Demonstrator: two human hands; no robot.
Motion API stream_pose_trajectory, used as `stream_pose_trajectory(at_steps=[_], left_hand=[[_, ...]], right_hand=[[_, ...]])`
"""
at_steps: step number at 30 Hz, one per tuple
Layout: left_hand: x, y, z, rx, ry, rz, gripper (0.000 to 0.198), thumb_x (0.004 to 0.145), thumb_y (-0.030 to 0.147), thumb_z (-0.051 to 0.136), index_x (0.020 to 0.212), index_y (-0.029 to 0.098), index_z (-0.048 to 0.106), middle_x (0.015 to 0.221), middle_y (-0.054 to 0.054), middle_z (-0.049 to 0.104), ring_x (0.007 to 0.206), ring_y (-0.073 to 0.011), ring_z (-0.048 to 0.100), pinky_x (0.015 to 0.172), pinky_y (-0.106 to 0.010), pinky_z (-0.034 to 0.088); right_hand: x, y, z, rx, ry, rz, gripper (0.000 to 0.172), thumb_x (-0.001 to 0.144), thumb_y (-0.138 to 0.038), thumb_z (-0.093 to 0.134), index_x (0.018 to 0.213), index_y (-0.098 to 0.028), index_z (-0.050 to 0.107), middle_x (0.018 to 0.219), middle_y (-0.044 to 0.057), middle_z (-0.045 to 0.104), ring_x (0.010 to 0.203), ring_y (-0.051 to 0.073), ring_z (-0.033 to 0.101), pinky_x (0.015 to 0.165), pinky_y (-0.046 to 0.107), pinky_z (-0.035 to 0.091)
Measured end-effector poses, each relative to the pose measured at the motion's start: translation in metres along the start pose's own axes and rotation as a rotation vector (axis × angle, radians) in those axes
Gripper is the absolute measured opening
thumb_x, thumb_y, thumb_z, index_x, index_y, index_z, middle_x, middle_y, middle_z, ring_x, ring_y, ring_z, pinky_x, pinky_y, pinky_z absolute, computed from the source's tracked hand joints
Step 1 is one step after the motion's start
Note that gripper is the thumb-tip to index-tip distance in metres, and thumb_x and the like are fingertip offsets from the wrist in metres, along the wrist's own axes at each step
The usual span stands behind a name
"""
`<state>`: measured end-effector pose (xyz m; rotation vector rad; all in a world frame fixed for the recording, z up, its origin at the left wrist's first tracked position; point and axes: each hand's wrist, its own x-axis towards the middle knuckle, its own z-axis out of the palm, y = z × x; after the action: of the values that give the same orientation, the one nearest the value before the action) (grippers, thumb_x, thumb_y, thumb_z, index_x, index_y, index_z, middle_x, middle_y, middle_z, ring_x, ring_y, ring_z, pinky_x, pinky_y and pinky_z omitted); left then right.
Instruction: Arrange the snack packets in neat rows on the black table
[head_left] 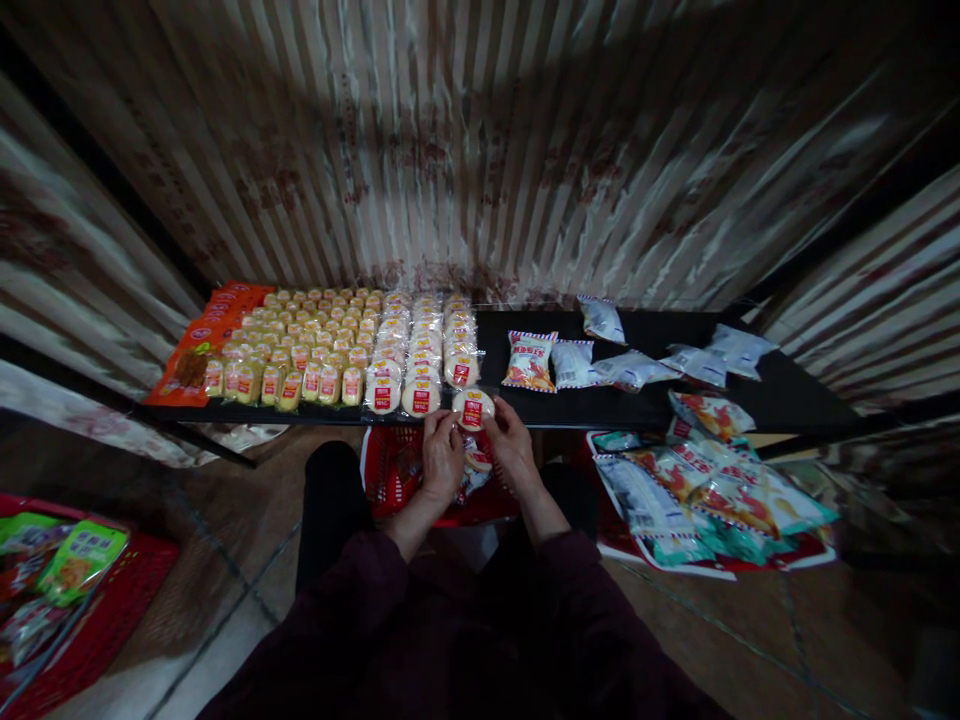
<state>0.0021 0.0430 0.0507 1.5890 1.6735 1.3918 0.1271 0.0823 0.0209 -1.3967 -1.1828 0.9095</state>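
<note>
My left hand and my right hand are both closed on a round white snack packet with a red label, held at the front edge of a low black shelf. The packet sits at the near end of a row of like round packets. Two more rows of them run beside it. Further left stand rows of small yellow packets with red labels. Below my hands a red basket holds more packets.
Orange packs lie at the shelf's left end. Loose snack bags are scattered on the right half. A heap of bags fills a red tray at right. Another red basket stands at lower left. A striped curtain hangs behind.
</note>
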Motion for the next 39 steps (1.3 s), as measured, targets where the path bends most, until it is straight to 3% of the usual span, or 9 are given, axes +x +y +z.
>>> stream_pose_trajectory(at_steps=[14, 21, 34, 39], left_hand=[[0.026, -0.005, 0.011, 0.228, -0.125, 0.188, 0.044, 0.079, 0.003, 0.044, 0.119, 0.018, 0.058, 0.134, -0.015, 0.047, 0.129, -0.0282, 0.039, 0.11, -0.048, 0.032], [0.03, -0.018, 0.016, 0.473, -0.229, 0.282, 0.047, 0.08, 0.002, 0.045, 0.125, 0.015, 0.052, 0.138, -0.017, 0.044, 0.13, -0.0284, 0.039, 0.106, -0.051, 0.038], [0.028, -0.02, 0.017, 0.672, -0.35, 0.36, 0.044, 0.082, 0.005, 0.044, 0.126, 0.006, 0.05, 0.14, -0.021, 0.043, 0.134, -0.0287, 0.037, 0.109, -0.046, 0.037], [0.03, -0.021, 0.02, 0.72, -0.369, 0.381, 0.043, 0.082, 0.005, 0.045, 0.125, 0.007, 0.052, 0.141, -0.021, 0.043, 0.135, -0.0295, 0.036, 0.107, -0.048, 0.039]], right_hand=[[0.043, 0.009, 0.017, -0.075, 0.049, -0.042, 0.057, 0.076, -0.04, 0.057, 0.126, -0.014, 0.052, 0.107, 0.012, 0.067, 0.094, 0.023, 0.064, 0.088, 0.041, 0.05], [0.059, 0.013, 0.018, -0.08, 0.044, -0.074, 0.05, 0.076, -0.034, 0.059, 0.123, -0.017, 0.055, 0.102, 0.009, 0.069, 0.088, 0.021, 0.064, 0.085, 0.038, 0.051], [0.064, 0.013, 0.024, -0.163, -0.027, -0.109, 0.044, 0.077, -0.031, 0.056, 0.118, -0.016, 0.058, 0.105, 0.011, 0.069, 0.094, 0.022, 0.065, 0.089, 0.041, 0.05], [0.066, 0.01, 0.023, -0.276, 0.014, -0.16, 0.043, 0.076, -0.03, 0.058, 0.117, -0.016, 0.059, 0.107, 0.012, 0.068, 0.094, 0.023, 0.064, 0.09, 0.042, 0.049]])
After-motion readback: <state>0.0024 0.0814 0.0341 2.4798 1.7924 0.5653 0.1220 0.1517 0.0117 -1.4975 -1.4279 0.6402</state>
